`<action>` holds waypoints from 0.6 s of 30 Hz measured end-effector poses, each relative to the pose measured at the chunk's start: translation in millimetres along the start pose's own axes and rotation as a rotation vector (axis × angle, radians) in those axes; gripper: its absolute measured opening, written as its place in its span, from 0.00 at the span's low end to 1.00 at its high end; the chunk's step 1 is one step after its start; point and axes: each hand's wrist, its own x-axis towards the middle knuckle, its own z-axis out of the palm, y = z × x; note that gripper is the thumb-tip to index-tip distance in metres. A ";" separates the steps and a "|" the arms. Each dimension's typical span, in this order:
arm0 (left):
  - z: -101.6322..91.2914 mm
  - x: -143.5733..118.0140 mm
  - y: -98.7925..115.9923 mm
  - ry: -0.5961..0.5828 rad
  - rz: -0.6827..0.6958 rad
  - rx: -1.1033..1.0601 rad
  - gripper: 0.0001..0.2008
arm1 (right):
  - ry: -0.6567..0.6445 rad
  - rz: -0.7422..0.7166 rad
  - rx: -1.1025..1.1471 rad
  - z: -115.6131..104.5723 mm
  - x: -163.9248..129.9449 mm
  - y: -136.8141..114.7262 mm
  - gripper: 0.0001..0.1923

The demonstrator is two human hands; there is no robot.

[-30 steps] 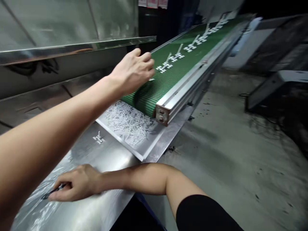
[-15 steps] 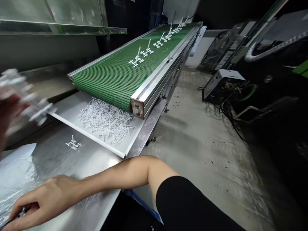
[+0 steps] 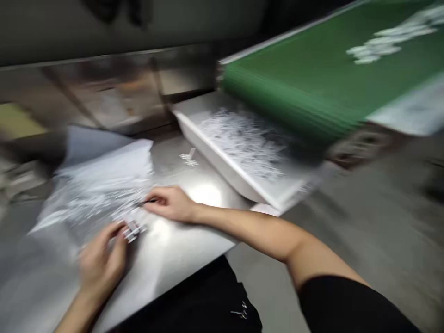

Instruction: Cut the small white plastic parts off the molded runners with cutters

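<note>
The picture is blurred by motion. My left hand rests low on the steel table and holds a small white plastic part at its fingertips. My right hand lies just right of it, pinching a thin dark tool that points left. Both hands are at the edge of a clear plastic bag with white pieces in it. One white part lies alone on the table behind my right hand.
A green conveyor belt slopes up to the right, carrying white parts. Under its end a white tray holds a heap of white scrap pieces. Steel panels rise behind. Grey floor lies to the right.
My left hand came off the belt with a white part and dropped to the table beside my right hand. The view swung left and down.
</note>
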 end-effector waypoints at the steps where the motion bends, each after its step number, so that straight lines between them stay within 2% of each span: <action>1: -23.5 -19.9 1.4 0.011 -0.021 0.067 0.08 | -0.015 -0.005 0.033 -1.4 -3.4 -1.4 0.05; 2: -39.8 -33.9 4.9 0.039 0.000 0.110 0.07 | -0.051 -0.014 0.074 -3.3 -4.4 -1.3 0.04; 4: -53.1 -45.1 9.2 0.005 0.029 0.111 0.07 | -0.089 -0.014 0.130 -6.1 -2.1 0.8 0.08; 7: -48.1 -40.6 3.0 0.017 0.029 0.074 0.07 | -0.077 0.037 0.096 -6.3 -2.0 0.7 0.13; 11: -39.3 -37.7 0.4 0.026 0.037 0.071 0.06 | -0.092 0.055 0.090 -4.9 -10.5 -6.6 0.13; 18: -41.7 -39.7 3.1 0.007 0.018 0.069 0.05 | -0.064 0.037 0.067 -6.6 -11.5 -13.1 0.11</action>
